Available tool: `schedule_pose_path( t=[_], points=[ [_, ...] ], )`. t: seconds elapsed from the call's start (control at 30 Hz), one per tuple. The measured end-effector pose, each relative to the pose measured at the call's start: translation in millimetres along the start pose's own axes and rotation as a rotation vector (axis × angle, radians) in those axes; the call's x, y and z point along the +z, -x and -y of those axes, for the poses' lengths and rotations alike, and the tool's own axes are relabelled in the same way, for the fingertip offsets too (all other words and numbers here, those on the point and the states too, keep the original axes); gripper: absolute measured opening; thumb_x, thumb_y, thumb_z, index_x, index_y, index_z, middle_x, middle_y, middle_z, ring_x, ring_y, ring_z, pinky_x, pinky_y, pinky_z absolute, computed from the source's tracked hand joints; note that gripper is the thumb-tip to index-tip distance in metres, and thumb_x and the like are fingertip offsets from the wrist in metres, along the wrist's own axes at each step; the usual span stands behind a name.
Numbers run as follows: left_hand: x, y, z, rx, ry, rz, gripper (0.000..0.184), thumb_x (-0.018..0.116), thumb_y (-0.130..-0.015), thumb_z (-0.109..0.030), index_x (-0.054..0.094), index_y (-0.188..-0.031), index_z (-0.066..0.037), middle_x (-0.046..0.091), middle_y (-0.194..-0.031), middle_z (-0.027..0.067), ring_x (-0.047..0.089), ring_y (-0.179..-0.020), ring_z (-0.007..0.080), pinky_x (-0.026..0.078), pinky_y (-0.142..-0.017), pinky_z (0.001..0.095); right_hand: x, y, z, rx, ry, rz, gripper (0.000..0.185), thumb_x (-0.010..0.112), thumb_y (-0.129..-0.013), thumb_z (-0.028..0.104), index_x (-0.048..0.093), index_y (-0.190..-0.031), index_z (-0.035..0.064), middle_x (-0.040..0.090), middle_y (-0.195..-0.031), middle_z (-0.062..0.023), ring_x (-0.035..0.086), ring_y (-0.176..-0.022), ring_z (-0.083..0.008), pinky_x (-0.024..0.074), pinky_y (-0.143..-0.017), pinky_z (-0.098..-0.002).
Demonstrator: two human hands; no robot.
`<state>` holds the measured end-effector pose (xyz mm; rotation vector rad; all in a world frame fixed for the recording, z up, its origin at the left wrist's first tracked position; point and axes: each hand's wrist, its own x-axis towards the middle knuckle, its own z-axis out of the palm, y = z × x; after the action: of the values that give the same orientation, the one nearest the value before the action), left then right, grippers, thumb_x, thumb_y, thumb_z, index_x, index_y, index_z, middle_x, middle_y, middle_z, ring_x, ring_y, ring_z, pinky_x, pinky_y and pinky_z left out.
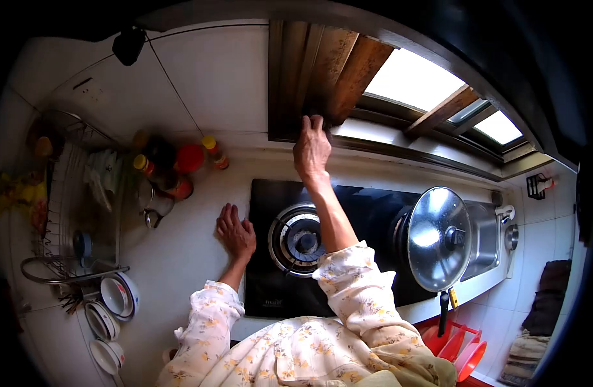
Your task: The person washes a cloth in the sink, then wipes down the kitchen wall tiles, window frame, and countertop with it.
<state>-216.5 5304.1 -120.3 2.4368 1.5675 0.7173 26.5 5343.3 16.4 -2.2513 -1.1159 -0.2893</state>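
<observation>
Kitchen, probably domestic: stove (pixel 374 219) (plus sink (pixel 485 242)).

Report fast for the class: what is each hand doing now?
Left hand: open, palm down on the white counter.
Right hand: curled at the wooden window frame; whether it holds anything cannot be told.

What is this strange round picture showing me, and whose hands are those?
There is no robot here, just a person working bare-handed. The single picture comes from a camera worn on the head, looking forward and down. The left hand lies flat on the white counter. The right hand reaches across the black hob to the wooden window frame; it is too dark there to tell whether it holds anything. A lidded pan sits on the hob, with bottles and bowls over at the left.
</observation>
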Motion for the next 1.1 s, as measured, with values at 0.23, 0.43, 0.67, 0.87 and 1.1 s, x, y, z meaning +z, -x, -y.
schedule_pose_path(
  t=[0.23,0.43,0.67,0.87,1.1],
  points=[
    [-1.4,1.0,1.8,-0.005,-0.003,0.019,0.044,0.054,-0.079,-0.016,0.046,-0.120,-0.002,0.042,-0.130,0.0122,0.036,-0.124,0.0290,0.025,-0.103,0.0453,-46.5,-5.1,-32.6,0.264,-0.812,-0.223,0.024,0.054,-0.089,0.021,0.063,-0.094,-0.0012,0.065,-0.082,-0.0152,0.060,-0.074,-0.0220,0.0453,-0.070,-0.0303],
    [5.5,-0.7,5.1,0.028,-0.013,-0.039,0.046,0.056,-0.078,-0.017,0.047,-0.120,-0.001,0.043,-0.130,0.0115,0.037,-0.123,0.0284,0.026,-0.103,0.0450,-37.4,37.1,-132.5,0.385,-0.513,0.015,0.039,0.054,-0.087,0.033,0.063,-0.100,-0.0023,0.064,-0.093,-0.0227,0.062,-0.088,-0.0310,0.0460,-0.080,-0.0355],
    [2.9,-1.9,4.3,0.035,-0.007,-0.029,0.047,0.056,-0.078,-0.016,0.046,-0.121,-0.002,0.043,-0.130,0.0116,0.038,-0.122,0.0293,0.028,-0.100,0.0457,37.8,41.8,-273.7,0.512,0.631,0.756,0.042,0.044,-0.085,0.025,0.054,-0.112,-0.0066,0.047,-0.117,-0.0315,0.048,-0.106,-0.0469,0.0411,-0.089,-0.0494],
    [-3.1,-4.1,3.3,-0.009,0.045,0.011,0.046,0.056,-0.079,-0.018,0.046,-0.122,-0.003,0.042,-0.131,0.0101,0.036,-0.123,0.0298,0.029,-0.098,0.0455,143.0,54.5,-151.2,-0.044,0.644,0.875,0.033,0.053,-0.079,0.022,0.061,-0.103,0.0004,0.056,-0.107,-0.0256,0.054,-0.099,-0.0394,0.0454,-0.072,-0.0543],
    [-7.2,-7.9,2.4,-0.036,0.055,0.026,0.049,0.056,-0.077,-0.018,0.045,-0.122,-0.002,0.042,-0.130,0.0111,0.036,-0.123,0.0297,0.026,-0.101,0.0446,160.0,56.9,-8.4,-0.290,-0.340,0.534,0.026,0.051,-0.075,0.017,0.065,-0.091,0.0020,0.061,-0.089,-0.0235,0.056,-0.084,-0.0377,0.0439,-0.077,-0.0389]
  ],
)
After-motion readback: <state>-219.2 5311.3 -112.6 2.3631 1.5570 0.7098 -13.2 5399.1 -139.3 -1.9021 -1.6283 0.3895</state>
